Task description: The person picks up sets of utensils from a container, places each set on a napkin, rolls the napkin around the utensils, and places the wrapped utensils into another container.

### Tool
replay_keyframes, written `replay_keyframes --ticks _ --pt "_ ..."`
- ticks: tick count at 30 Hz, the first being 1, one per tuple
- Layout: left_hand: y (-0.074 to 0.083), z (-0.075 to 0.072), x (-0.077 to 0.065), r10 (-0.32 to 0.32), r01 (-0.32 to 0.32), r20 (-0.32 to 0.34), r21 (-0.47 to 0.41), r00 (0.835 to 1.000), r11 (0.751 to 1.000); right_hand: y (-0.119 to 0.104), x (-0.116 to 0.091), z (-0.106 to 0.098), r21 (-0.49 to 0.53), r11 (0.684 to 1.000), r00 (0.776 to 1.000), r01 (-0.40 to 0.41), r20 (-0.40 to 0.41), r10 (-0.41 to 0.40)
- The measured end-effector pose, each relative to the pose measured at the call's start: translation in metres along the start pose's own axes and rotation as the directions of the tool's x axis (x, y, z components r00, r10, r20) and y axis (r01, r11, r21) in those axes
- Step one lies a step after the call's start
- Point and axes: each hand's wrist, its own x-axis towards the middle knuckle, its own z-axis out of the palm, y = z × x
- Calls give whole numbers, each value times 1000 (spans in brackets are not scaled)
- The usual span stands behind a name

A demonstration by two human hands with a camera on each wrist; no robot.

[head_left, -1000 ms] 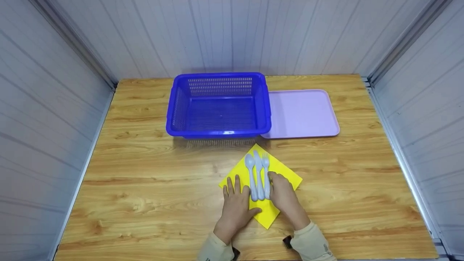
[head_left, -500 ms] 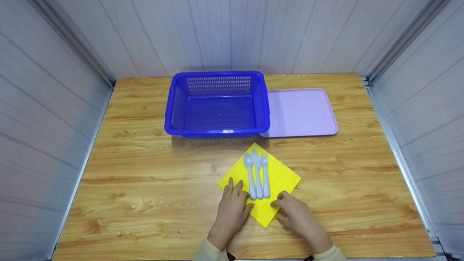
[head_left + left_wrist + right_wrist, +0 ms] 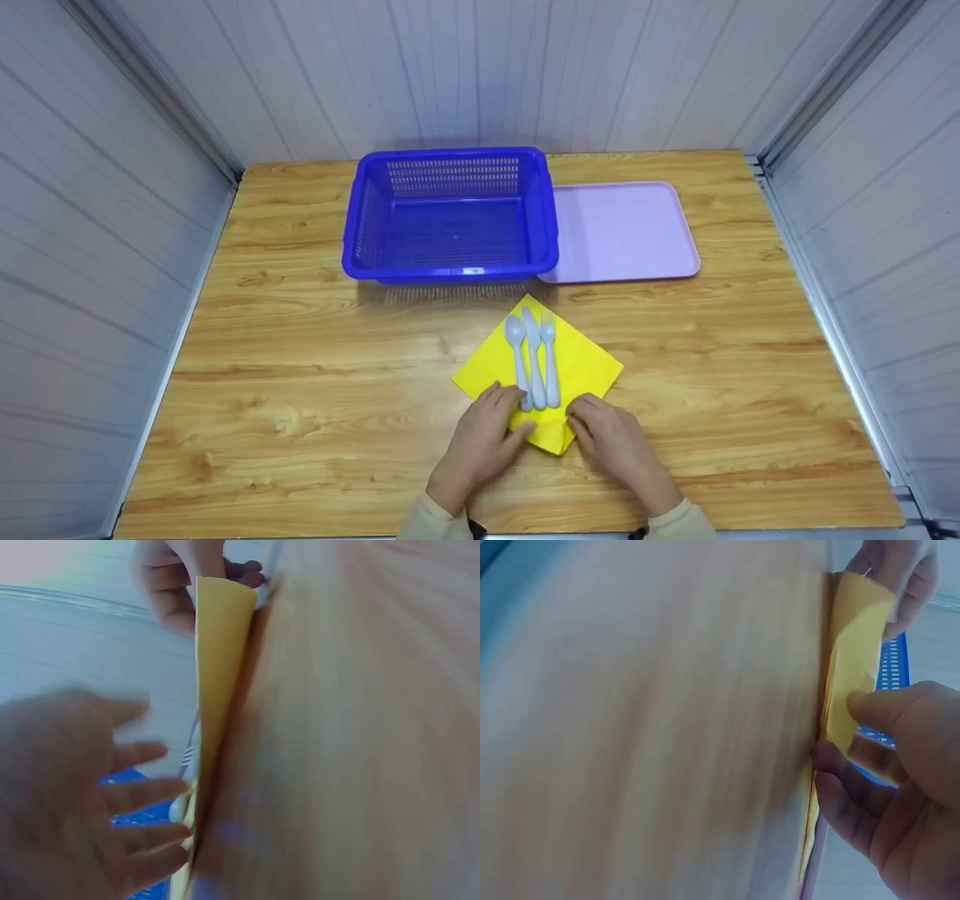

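Note:
On the table a yellow napkin [image 3: 589,364] lies turned like a diamond, its near corner lifted and folding upward. Side by side on it are a pale spoon [image 3: 514,331], a knife [image 3: 533,352] and a fork [image 3: 549,345], handles toward the person. My right hand [image 3: 616,442] pinches the napkin's near right edge between thumb and fingers, as the right wrist view also shows. On the near left side, my left hand [image 3: 478,439] has fingertips over the end of the spoon's handle. In the left wrist view its fingers [image 3: 146,795] are extended along the napkin.
Behind the napkin stands a blue plastic basket [image 3: 450,276] with perforated sides. A pink tray [image 3: 622,232] lies to its right, partly behind the basket's rim. Pale panel walls enclose the wooden table [image 3: 300,420] at the back and both sides.
My right hand has left the fork's side, moved down to the napkin's near right edge and taken hold of it. The near corner has risen. My left fingers have bent more over the spoon handle.

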Motion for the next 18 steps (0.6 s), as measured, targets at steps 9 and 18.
replay_keyframes --ticks 9,18 --pt "-1 3 -2 43 -53 61 162 997 985 -2 0 -12 52 998 977 -19 215 7" --pt "-2 6 -3 122 -129 53 159 991 979 -7 -5 -5 -2 998 983 60 173 -59"
